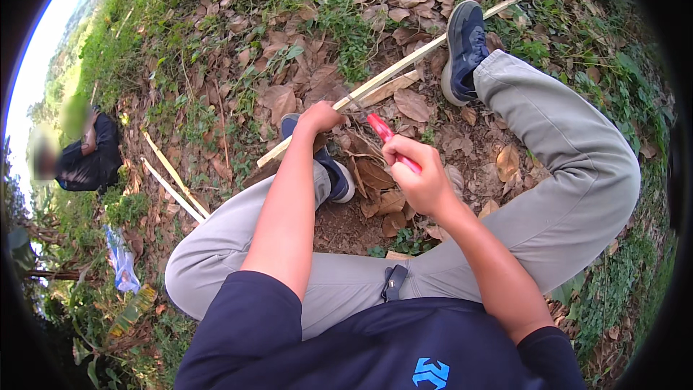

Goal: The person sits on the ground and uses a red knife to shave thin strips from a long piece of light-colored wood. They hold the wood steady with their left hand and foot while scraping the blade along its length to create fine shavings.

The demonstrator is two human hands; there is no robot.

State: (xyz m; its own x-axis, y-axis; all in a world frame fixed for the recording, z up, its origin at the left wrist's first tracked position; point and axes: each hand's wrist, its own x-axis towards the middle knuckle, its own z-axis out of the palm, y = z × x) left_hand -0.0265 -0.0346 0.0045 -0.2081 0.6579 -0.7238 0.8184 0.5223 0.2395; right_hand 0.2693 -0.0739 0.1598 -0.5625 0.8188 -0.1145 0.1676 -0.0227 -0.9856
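1. Head view: the person sits on leaf-strewn ground, knees bent. The left hand [319,117] is clenched around a long pale bamboo strip [404,61], which runs slantwise from beside the near blue shoe [333,173] up past the far shoe [463,47].
2. The right hand [419,173] grips the red handle of a knife [386,139], blade tip meeting the strip just beside the left hand.
3. To do this well, I'd judge the blade should travel away from the holding fingers, with the strip pinned firmly so it cannot spring.
4. Two more pale strips [170,177] lie well apart on the left, near another seated person [86,155].
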